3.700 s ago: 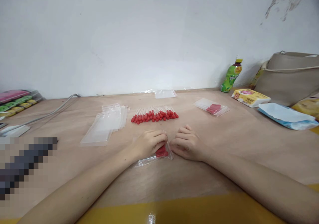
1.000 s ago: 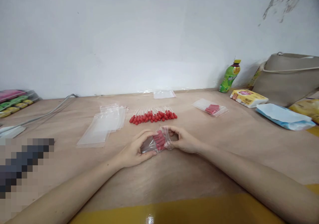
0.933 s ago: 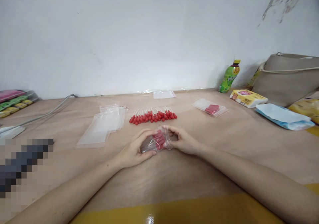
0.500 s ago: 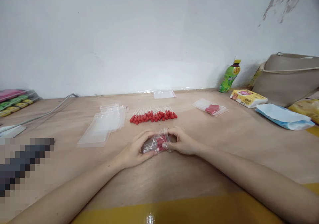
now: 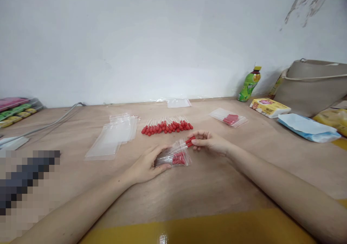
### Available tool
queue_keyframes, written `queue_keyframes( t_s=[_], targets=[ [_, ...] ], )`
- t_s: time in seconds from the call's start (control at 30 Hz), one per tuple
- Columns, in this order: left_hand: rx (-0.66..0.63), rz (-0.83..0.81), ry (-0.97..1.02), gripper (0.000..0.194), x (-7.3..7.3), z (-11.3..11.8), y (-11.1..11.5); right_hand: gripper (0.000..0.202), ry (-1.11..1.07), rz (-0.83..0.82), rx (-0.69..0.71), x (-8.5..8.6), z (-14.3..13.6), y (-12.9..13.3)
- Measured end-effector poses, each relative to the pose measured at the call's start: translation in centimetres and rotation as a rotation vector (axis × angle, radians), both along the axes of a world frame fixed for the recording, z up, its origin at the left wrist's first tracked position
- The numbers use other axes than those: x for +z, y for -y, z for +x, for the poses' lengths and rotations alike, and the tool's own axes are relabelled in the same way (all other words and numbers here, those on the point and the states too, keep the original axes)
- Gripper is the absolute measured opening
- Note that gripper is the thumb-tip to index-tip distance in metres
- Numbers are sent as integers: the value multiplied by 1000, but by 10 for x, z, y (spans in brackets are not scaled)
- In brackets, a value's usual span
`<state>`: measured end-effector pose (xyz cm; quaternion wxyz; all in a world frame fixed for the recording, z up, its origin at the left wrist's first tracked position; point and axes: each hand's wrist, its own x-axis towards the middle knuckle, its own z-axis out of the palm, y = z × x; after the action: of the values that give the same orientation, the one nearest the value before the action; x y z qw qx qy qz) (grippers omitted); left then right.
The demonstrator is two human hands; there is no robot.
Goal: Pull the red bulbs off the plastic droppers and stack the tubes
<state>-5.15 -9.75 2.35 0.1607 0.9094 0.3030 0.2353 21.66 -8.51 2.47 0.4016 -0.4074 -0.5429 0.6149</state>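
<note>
My left hand (image 5: 150,165) grips the left end of a clear plastic bag (image 5: 165,159), thumb in front and fingers behind. Inside the bag lie several red-tipped sticks (image 5: 179,158), tips toward the right. At the bag's upper right, my right hand (image 5: 207,142) pinches red-tipped sticks (image 5: 190,141) by their red ends; their pale shafts reach left to the bag's opening. Behind the hands, a row of red-tipped sticks (image 5: 166,126) lies on the brown table. Flat clear bags (image 5: 110,139) overlap to the left. A bag with red tips inside (image 5: 229,118) lies to the right.
Another clear bag (image 5: 179,103) lies by the wall. At right are a green bottle (image 5: 248,85), a yellow tissue pack (image 5: 269,107), a blue-white packet (image 5: 309,127) and a grey bag (image 5: 311,88). A cable (image 5: 58,119) and colourful packs (image 5: 18,110) are at left.
My right hand has left the bag's edge, moved up and right, and now holds red-tipped sticks at the opening. My left hand has stayed on the bag.
</note>
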Motion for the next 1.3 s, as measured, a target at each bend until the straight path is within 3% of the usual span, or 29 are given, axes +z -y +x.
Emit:
queue_keyframes(
  t_s=[0.13,0.27,0.4,0.5,0.67,0.8,0.97,1.07,1.17,1.3],
  targets=[
    [34,14,-1,48,-3,-1,-1,28,-31,71,-211,19,37,-14],
    [34,16,10,49,-4,-1,-3,31,8,366,-422,36,48,-29],
    [35,13,18,47,-2,0,-1,29,147,768,-491,41,14,-42],
    [32,11,15,46,1,1,1,21,383,1037,-483,36,-20,-53],
    [36,-17,-5,46,2,0,3,26,914,1291,-298,17,-50,-72],
    [30,-36,-16,46,3,0,3,27,1175,1275,-215,7,-56,-79],
    [37,-56,-21,45,3,0,3,26,1272,1207,-222,11,-58,-68],
    [52,-74,-24,46,3,0,3,23,1189,1145,-340,18,-50,-53],
    [48,-82,-29,47,2,-1,2,17,963,1071,-447,19,-34,-36],
    [65,-87,-40,50,2,0,2,9,721,908,-426,4,-14,-11]
  ],
)
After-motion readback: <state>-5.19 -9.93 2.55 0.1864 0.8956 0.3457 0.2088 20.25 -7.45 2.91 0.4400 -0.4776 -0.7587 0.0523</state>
